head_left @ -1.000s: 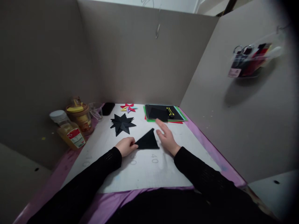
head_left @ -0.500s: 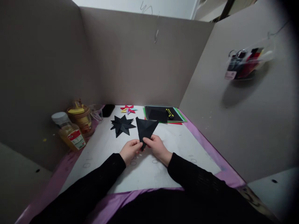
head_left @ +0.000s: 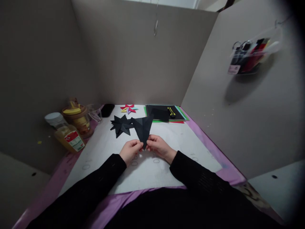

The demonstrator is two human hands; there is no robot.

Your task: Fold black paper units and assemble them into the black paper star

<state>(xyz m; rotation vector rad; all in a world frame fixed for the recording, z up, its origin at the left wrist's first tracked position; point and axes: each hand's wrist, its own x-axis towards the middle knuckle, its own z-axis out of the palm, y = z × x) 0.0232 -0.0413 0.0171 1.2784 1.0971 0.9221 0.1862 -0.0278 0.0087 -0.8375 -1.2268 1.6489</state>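
Between both hands is a folded piece of black paper [head_left: 143, 128], a kite-like shape with its narrow tip toward me and its wide end away. My left hand [head_left: 130, 149] pinches the left edge close to the tip. On the opposite edge, my right hand [head_left: 159, 145] is closed with thumb and fingers. A crease runs down the paper's middle. Just beyond and left of it lies a black folded-paper star [head_left: 121, 125] with several points. Farther back rests a smaller multicoloured paper star [head_left: 129, 109].
Coloured sheets [head_left: 152, 108] with black paper on top and a yellow-black cutter [head_left: 171, 112] lie back right. A glue bottle [head_left: 69, 136], lidded cup [head_left: 79, 119], clear cup [head_left: 95, 112] and black phone [head_left: 108, 110] line the left. A clear holder [head_left: 250, 58] hangs right.
The black paper has turned so its wide end now shows a notch and a central crease. My right thumb has shifted from across the paper's front to its right edge. The view tilted down slightly.
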